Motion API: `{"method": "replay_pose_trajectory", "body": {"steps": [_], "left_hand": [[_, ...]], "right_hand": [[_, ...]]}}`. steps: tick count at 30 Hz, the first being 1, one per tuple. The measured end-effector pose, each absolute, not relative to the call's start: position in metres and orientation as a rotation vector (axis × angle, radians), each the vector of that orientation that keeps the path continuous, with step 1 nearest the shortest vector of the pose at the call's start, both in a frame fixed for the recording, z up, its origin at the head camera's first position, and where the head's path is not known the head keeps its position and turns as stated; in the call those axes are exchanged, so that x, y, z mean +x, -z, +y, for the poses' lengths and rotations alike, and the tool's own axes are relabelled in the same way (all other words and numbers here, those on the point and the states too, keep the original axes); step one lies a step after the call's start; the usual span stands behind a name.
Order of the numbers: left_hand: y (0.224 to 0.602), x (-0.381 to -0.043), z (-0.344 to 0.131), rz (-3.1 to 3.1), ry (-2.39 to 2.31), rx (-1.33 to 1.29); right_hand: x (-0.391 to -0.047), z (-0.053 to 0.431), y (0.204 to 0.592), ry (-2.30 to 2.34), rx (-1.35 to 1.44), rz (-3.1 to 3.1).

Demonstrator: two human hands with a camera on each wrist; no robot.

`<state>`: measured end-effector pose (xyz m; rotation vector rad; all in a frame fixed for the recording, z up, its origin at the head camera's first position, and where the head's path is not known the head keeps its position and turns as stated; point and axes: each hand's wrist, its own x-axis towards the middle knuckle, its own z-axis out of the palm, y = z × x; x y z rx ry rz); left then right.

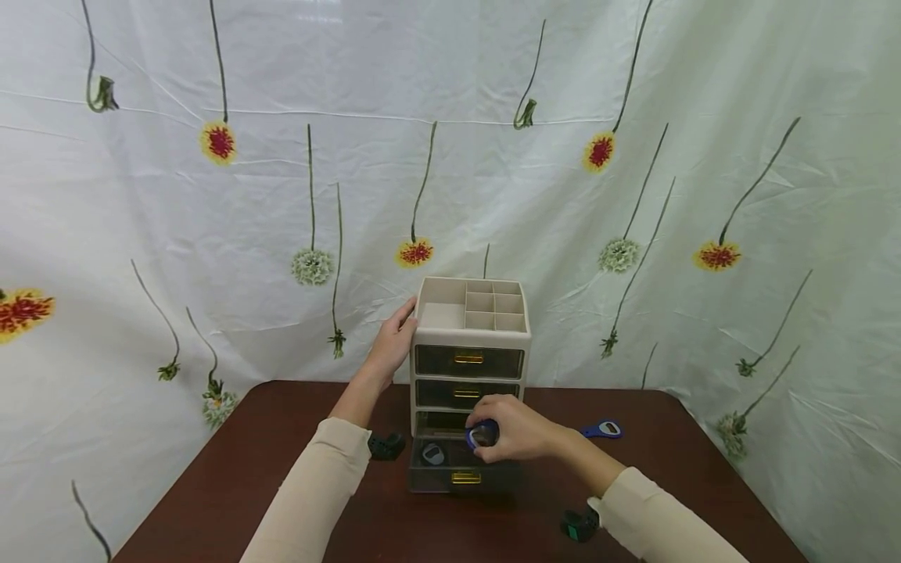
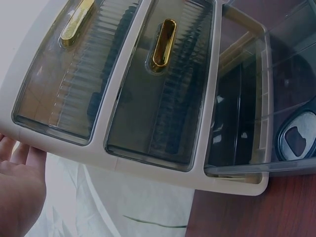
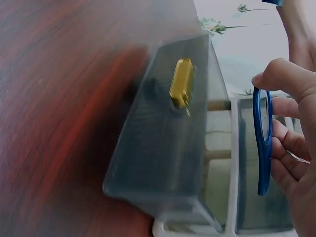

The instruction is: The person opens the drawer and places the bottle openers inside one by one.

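A cream desktop drawer organizer stands on the table, its bottom smoky clear drawer pulled out. My left hand rests against the organizer's left side near the top, fingers along the wall. In the right wrist view, my right hand pinches a blue bottle opener between thumb and fingers. The head view places that opener over the pulled-out drawer. Inside the drawer, at its left, lies a dark bottle opener with a metal head.
Another blue bottle opener lies on the dark red-brown table, right of the organizer. Two upper drawers with gold handles are closed. Compartments divide the organizer's top. A flower-printed white cloth hangs behind.
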<state>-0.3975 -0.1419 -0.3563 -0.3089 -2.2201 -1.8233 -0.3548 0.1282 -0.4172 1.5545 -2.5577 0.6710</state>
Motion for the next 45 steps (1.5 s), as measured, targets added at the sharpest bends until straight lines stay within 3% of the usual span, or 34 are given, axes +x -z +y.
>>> {"method": "replay_pose_trajectory", "body": {"steps": [17, 30, 45], "left_hand": [[0.358, -0.397, -0.142, -2.221, 1.841, -0.347], [0.357, -0.396, -0.142, -2.222, 1.844, -0.358], [0.357, -0.397, -0.142, -2.225, 1.837, -0.345]], "right_hand": [[-0.368, 0.089, 0.442, -0.591, 1.394, -2.676], [-0.371, 0.096, 0.44, -0.435, 1.404, -2.77], [-0.361, 0.119, 0.412, -0.503, 1.43, -2.692]]}}
